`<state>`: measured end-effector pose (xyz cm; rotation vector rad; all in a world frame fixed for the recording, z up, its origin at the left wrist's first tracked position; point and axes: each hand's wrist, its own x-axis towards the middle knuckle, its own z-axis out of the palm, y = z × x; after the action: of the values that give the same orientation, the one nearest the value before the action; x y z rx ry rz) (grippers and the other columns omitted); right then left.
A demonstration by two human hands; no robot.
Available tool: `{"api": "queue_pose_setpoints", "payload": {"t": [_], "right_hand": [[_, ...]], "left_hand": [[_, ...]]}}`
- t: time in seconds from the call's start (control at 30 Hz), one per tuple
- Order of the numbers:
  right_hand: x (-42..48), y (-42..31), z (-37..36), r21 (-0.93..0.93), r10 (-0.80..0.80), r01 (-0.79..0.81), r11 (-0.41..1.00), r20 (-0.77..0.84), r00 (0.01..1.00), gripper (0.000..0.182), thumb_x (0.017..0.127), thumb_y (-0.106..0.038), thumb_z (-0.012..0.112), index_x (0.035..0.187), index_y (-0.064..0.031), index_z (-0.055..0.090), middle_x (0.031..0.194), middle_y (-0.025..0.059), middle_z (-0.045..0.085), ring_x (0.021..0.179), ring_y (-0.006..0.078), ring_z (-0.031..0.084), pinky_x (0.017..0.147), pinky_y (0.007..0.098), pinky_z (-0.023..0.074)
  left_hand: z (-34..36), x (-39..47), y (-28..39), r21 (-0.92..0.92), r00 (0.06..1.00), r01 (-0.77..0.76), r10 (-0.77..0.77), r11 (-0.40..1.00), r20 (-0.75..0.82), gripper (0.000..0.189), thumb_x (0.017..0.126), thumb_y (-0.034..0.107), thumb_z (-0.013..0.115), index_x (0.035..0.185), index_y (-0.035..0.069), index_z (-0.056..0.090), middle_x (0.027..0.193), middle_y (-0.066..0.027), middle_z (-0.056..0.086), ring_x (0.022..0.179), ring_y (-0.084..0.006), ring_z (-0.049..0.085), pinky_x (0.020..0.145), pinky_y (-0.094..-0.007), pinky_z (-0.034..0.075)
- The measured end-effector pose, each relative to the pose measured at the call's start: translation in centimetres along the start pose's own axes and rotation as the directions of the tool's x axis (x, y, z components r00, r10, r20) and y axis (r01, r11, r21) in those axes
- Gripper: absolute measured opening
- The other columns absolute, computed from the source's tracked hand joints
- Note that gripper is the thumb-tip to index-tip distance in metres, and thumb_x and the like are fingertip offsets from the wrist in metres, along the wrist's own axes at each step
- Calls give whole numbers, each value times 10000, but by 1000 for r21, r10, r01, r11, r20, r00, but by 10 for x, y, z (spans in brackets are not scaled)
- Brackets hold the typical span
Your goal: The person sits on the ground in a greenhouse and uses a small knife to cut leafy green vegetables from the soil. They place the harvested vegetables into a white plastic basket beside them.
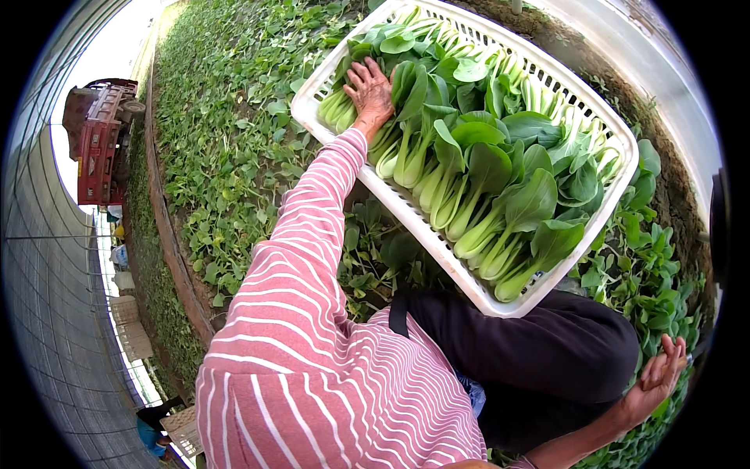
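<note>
A white plastic crate (433, 245) holds rows of bok choy (489, 167), their pale stems toward the long sides and leaves toward the middle. My left hand (370, 94) rests with fingers spread on the leaves at the crate's left end. At the lower right, beyond my bent knee, my right hand (662, 366) is raised above low green plants. Its fingers are curled around something small whose end shows at the picture's edge; what it is cannot be told.
Leafy plants (228, 140) grow across the bed at left. A dirt path edge (170, 234) runs beside it. Farther off stand a red truck (102, 143), several crates (133, 340) and another person (151, 434) at the lower left. A pale plastic wall (650, 64) curves along the right.
</note>
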<state>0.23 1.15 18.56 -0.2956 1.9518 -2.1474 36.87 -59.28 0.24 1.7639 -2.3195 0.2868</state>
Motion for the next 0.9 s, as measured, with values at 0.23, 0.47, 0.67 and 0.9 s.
{"api": "queue_pose_setpoints", "payload": {"t": [0.23, 0.47, 0.67, 0.9], "right_hand": [[5, 4, -8, 109, 56, -44, 993, -117, 992, 326, 1033, -198, 524, 1238, 55, 534, 1058, 211, 671, 459, -11, 305, 383, 129, 284], [10, -43, 56, 31, 244, -248, 968, 108, 964, 250, 919, -152, 647, 1083, 27, 590, 856, 210, 699, 480, 17, 424, 402, 169, 348], [25, -41, -1, -224, 333, -294, 929, 159, 930, 243, 898, -206, 676, 1021, -21, 579, 728, 120, 686, 441, 11, 459, 354, 167, 350], [79, 94, -31, -379, 678, -573, 727, 262, 687, 255, 861, -233, 691, 930, -28, 555, 643, 116, 659, 411, 48, 485, 322, 195, 332]], "left_hand": [[53, 24, -1, 437, 941, -55, 192, 898, -277, 893, 687, 319, 809, 1431, 50, 395, 1374, -212, 473, 1232, -368, 510, 907, -601, 463], [36, 49, -115, -260, 735, -678, 619, 688, -278, 579, 954, 350, 562, 1429, 44, 437, 1444, -237, 439, 1334, -394, 407, 1120, -456, 334], [-93, 103, -79, -510, 958, -143, -10, 848, -285, 421, 1015, 351, 528, 1250, 16, 626, 1117, -141, 688, 988, -256, 641, 881, -357, 490], [-224, 59, 235, -650, 725, -583, 673, 487, -146, 310, 1010, 203, 542, 1256, 46, 644, 1223, -135, 676, 1164, -211, 624, 1046, -344, 463]]}}
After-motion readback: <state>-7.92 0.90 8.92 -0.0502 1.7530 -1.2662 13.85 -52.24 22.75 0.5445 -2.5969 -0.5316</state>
